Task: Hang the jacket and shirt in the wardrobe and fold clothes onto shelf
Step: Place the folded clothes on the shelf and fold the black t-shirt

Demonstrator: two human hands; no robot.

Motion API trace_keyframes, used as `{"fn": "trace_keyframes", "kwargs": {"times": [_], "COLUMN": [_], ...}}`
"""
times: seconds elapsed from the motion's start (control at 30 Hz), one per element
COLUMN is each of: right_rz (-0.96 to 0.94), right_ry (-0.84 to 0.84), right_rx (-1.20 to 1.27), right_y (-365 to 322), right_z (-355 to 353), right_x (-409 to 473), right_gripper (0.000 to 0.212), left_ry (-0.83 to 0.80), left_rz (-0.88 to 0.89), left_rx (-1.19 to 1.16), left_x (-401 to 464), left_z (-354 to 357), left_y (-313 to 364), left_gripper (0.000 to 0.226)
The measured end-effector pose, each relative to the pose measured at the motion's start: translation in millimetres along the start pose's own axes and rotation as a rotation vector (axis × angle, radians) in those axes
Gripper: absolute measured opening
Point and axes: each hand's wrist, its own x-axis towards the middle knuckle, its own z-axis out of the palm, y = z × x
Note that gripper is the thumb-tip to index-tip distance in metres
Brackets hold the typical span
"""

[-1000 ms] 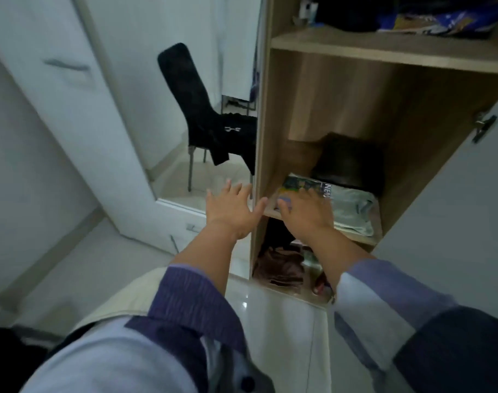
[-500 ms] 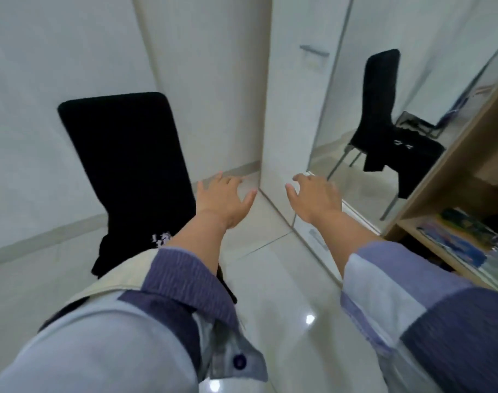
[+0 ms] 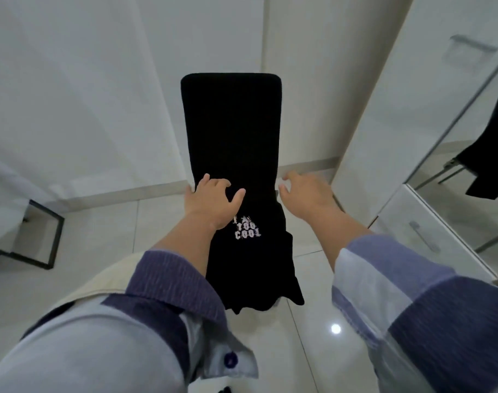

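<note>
Now both hands reach with fingers spread and empty toward the black garment (image 3: 250,251) draped lengthwise down the chair (image 3: 231,123). The left hand (image 3: 214,199) hovers at its upper part, nearer; the right hand (image 3: 304,194) is just beside its right edge.

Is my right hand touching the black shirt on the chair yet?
Apart. The head view shows the right hand open beside the black shirt, with pale floor visible between them.
</note>
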Motion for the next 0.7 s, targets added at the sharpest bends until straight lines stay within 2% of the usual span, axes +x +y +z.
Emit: {"fn": "trace_keyframes", "kwargs": {"times": [0.27,0.53,0.7], "right_rz": [-0.042,-0.048,-0.082], "right_ry": [-0.131,-0.297,-0.410], "right_rx": [0.063,0.036,0.013], "right_y": [-47,-31,-18], "right_z": [81,194,274], "right_x": [63,147,207], "right_gripper": [0.040,0.038,0.044], "left_ry": [-0.142,-0.186,-0.252], "left_rz": [-0.050,-0.144,-0.205], "left_rx": [-0.011,-0.131,-0.142], "left_x": [60,136,191], "left_z": [49,150,222], "left_y": [-69,-104,-125], "left_gripper": [0.053,0.044,0.047]}}
